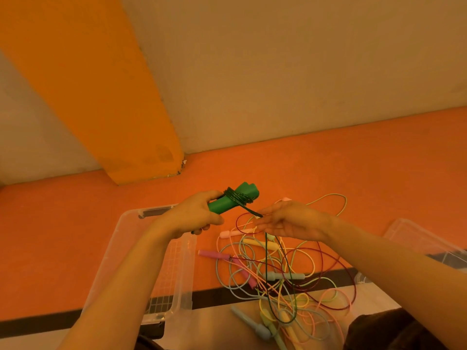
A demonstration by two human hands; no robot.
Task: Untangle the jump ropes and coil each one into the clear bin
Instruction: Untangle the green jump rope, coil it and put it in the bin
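Overhead, the left hand (194, 218) grasps two green handles (233, 202) wrapped in dark cord (238, 197); the right hand (290, 222) pinches that cord's free end.

You can count two hands: your left hand (192, 218) and your right hand (290, 221). There are two green handles (227, 202) held together, two pink handles (214, 255), and two clear bins, one bin (131, 218) on your left and another bin (414, 236) on your right. The ropes in the tangle (283, 279) overlap too much to count.
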